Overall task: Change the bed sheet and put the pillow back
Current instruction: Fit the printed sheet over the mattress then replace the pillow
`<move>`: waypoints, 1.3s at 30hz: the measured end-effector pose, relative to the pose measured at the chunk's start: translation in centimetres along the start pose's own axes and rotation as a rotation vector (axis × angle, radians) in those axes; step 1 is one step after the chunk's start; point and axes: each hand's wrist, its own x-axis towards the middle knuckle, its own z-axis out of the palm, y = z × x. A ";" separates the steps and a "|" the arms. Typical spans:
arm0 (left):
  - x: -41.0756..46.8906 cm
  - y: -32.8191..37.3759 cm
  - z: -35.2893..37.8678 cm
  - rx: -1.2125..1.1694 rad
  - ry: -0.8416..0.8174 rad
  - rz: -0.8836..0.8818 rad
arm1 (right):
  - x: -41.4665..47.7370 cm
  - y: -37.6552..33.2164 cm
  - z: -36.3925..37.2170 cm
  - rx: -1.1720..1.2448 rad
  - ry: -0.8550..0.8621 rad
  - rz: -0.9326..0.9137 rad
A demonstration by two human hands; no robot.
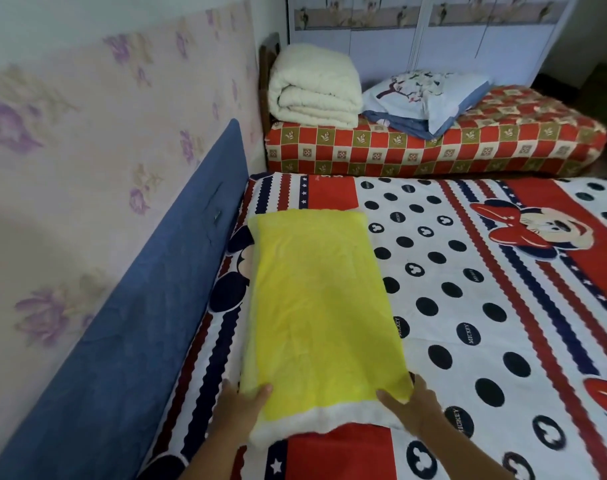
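A yellow pillow [319, 306] with a white edge lies flat on the bed sheet [468, 327] in the middle of the frame. It lies near the sheet's left side, with its long side running from the bottom of the frame up. The bed sheet is white with dark dots, red and dark blue stripes, and cartoon mice. It is spread over the big bed.

At the bottom of the frame, two hands hold the near end of the pillow. The left hand [241, 407] grips the left corner, with its thumb on top and its fingers at the side. The right hand [416, 407] grips the right corner the same way.

A long blue padded board [139, 323] runs along the left side of the bed, against a wall [70, 168] with purple flowers. At the top of the frame is a smaller bed [468, 150] with a red checked cover. A folded white blanket [312, 88] sits on it, with a blue and white pillow [430, 91] just beside it. A pale cupboard [468, 43] stands behind.
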 end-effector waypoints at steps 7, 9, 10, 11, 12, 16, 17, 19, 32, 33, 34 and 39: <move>-9.7 1.2 -2.8 0.011 -0.005 0.193 | -9.4 -1.5 -3.6 0.000 0.085 -0.127; -12.7 1.4 -3.5 -0.038 -0.034 0.263 | -12.3 -1.8 -5.2 0.008 0.110 -0.152; -14.0 1.5 -3.8 -0.065 -0.043 0.290 | -13.8 -1.8 -6.0 0.026 0.122 -0.162; -15.1 1.5 -3.9 -0.076 -0.044 0.315 | -15.3 -1.8 -6.7 0.051 0.127 -0.167; -16.2 1.7 -3.8 -0.076 -0.038 0.313 | -16.6 -1.5 -7.4 0.079 0.132 -0.180; -22.9 3.8 -2.5 -0.049 -0.059 0.402 | -21.5 1.1 -10.4 0.199 0.171 -0.225; -24.8 4.5 -1.9 -0.056 -0.066 0.454 | -22.7 2.0 -11.1 0.223 0.196 -0.240; -27.8 5.6 -0.2 -0.068 -0.086 0.548 | -24.8 4.1 -12.8 0.262 0.245 -0.260; -49.5 8.0 15.2 -0.024 -0.258 0.804 | -37.1 24.7 -24.4 0.438 0.408 -0.235; -51.5 7.9 17.0 -0.024 -0.275 0.803 | -38.0 26.8 -25.7 0.451 0.422 -0.227; -53.5 7.8 19.0 -0.021 -0.292 0.809 | -39.0 29.1 -27.1 0.467 0.440 -0.225; -64.4 7.8 29.7 0.021 -0.388 0.872 | -43.6 41.3 -34.6 0.442 0.550 -0.170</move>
